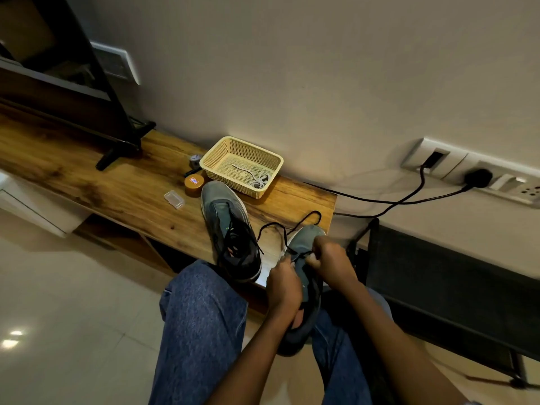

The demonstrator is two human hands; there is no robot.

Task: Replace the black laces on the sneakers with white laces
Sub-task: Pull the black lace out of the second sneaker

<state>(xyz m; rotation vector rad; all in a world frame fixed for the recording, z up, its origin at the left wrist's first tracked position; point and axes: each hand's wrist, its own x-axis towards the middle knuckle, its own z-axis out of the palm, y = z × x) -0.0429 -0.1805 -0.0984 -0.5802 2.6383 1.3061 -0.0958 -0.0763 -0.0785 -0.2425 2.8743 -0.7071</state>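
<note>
A grey sneaker point(305, 241) rests between my knees, its toe at the edge of the wooden bench point(117, 182). My left hand point(283, 283) grips its side near the eyelets. My right hand point(330, 260) pinches its black lace point(287, 228) over the tongue; the loose end loops across the bench. A second grey sneaker point(230, 226) lies on the bench to the left, black lace still threaded. White laces point(257, 178) lie coiled in a cream plastic basket point(210, 159) by the wall.
A round brown tin point(193, 184), a small clear plastic box point(174, 199) and a TV stand foot point(117, 154) sit on the bench. Black cables point(388, 204) run to wall sockets point(479, 176). A dark rack point(453, 293) stands at the right.
</note>
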